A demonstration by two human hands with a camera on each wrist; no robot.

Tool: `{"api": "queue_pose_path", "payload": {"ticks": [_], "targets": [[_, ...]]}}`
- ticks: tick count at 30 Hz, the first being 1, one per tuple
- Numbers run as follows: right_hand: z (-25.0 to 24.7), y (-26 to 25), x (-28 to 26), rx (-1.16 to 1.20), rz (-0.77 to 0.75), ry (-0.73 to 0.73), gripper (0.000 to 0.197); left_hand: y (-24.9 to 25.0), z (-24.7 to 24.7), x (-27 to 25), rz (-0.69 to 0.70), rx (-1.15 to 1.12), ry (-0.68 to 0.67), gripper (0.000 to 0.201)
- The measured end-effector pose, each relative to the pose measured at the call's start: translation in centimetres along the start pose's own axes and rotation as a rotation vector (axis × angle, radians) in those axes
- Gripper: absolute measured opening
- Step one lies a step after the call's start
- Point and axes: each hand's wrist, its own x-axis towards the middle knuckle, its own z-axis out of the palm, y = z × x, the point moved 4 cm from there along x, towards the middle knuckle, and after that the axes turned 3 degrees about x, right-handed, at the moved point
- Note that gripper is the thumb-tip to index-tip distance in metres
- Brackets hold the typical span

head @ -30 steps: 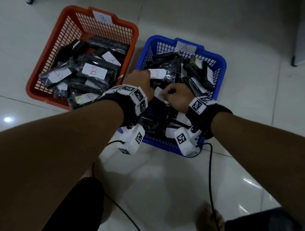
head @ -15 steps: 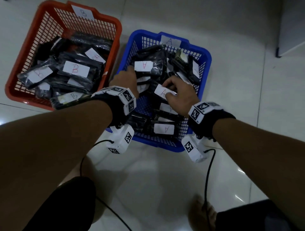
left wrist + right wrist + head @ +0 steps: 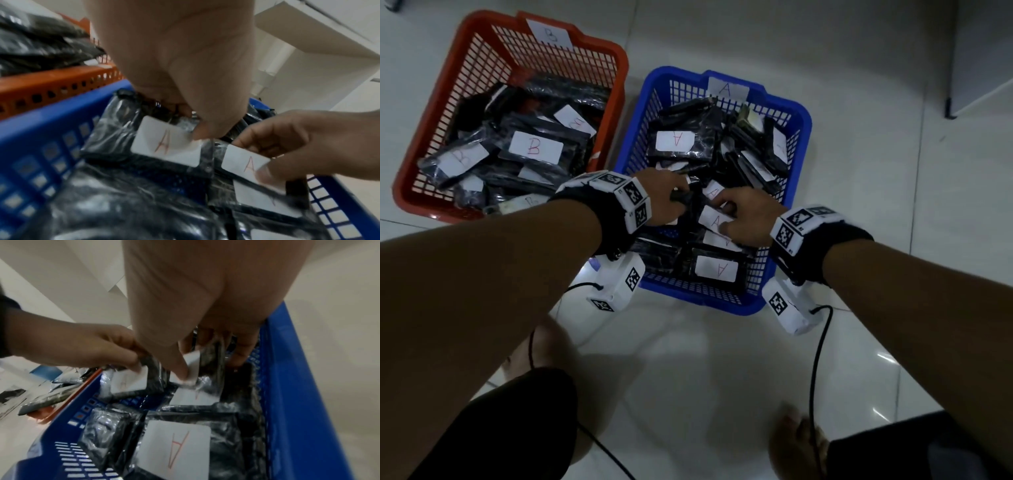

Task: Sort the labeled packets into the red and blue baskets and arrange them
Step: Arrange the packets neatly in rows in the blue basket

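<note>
Fingers of both hands pinch glossy black A-labelled packets: left hand (image 3: 666, 197) one, right hand (image 3: 744, 219) its neighbour, inside the blue mesh basket (image 3: 803, 118).

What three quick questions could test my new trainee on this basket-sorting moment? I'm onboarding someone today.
1. True or false: both hands are inside the red basket.
2. Which letter is on the blue basket tag?
3. The right hand pinches: (a) a B packet, (b) an A packet, (c) nothing.

Key: 1 false, the left hand and the right are both in the blue one; 2 A; 3 b.
</note>
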Motion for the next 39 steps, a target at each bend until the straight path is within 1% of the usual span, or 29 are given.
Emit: {"api": "queue_pose_path", "payload": {"ticks": [3,7,12,15,17,20,23,26,29,31,34,37,39], "targets": [[0.1,-0.2,-0.4,-0.111,-0.006,-0.039,0.047,0.5,0.6,0.1,0.015,0.014,-0.012,0.027],[0.2,0.0,-0.6,-0.199,0.007,-0.028,0.044,0.9,0.7,0.4,0.042,-0.006,0.004,0.026],[-0.1,0.2,-0.7,-0.167,0.043,-0.023,0.048,0.8,0.8,0.6,0.012,-0.035,0.018,0.022],[-0.3,0.3,-0.9,-0.116,0.057,-0.016,0.045,0.7,0.7,0.8,-0.015,-0.072,0.034,0.017],[-0.2,0.4,-1.0,-0.123,0.044,-0.025,0.044,0.7,0.6,0.8,-0.030,-0.117,0.082,0.017],[-0.4,0.3,-1.2,-0.113,0.020,-0.006,0.040,0.6,0.5,0.9,-0.060,-0.173,0.147,0.021],[-0.6,0.2,-1.3,-0.145,0.011,0.000,0.033,0.6,0.8,1.1,-0.065,-0.140,0.121,0.020],[-0.8,0.2,-1.4,-0.145,0.001,0.037,0.024,0.7,1.4,1.2,-0.029,-0.057,0.071,0.021],[-1.1,0.3,-1.4,-0.126,0.015,0.088,0.026,0.6,2.1,0.9,-0.001,0.022,-0.004,0.030],[-1.1,0.1,-1.4,-0.108,0.034,0.066,0.030,0.5,2.6,0.7,0.015,0.066,-0.040,0.038],[-1.0,-0.1,-1.3,-0.092,0.043,0.028,0.033,0.3,2.8,0.9,0.068,0.109,-0.049,0.045],[-1.0,-0.1,-1.3,-0.123,0.055,0.054,0.033,0.2,2.5,1.0,0.092,0.141,-0.073,0.053],[-0.9,0.1,-1.1,-0.146,0.067,0.081,0.033,0.2,2.6,1.1,0.089,0.143,-0.080,0.053]]}}
